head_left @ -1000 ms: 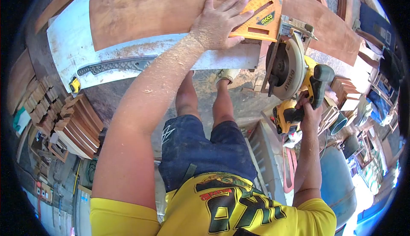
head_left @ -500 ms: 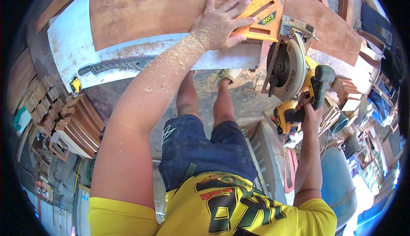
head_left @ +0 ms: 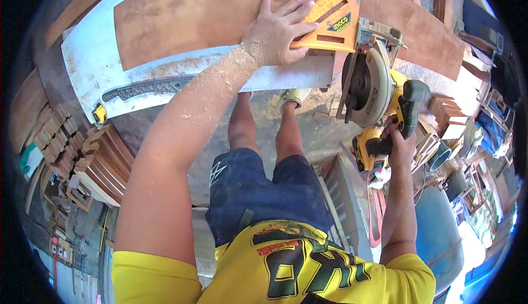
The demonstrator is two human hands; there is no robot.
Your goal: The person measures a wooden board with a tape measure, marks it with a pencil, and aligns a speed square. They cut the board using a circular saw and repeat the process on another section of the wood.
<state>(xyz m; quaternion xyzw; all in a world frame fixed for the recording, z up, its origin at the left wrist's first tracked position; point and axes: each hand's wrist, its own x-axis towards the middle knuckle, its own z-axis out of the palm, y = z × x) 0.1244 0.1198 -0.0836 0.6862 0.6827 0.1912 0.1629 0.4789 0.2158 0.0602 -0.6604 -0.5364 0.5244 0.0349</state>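
My left hand, dusted with sawdust, lies with fingers spread over a reddish-brown board and the edge of an orange speed square. Fingers of my right hand wrap round the handle of a yellow and black circular saw. The saw's base touches or sits close beside the square's right edge, at the near edge of the board. Its guard hides most of the blade. Beneath the board is a white work surface.
On the white surface lie a black-handled tool and a yellow tape measure. Stacked wood pieces stand at the left, more wood at the right. A blue-grey rounded container is at lower right.
My left hand, the square and the saw appear slightly further left in the view, partly with a small camera shift. Both hands keep their holds.
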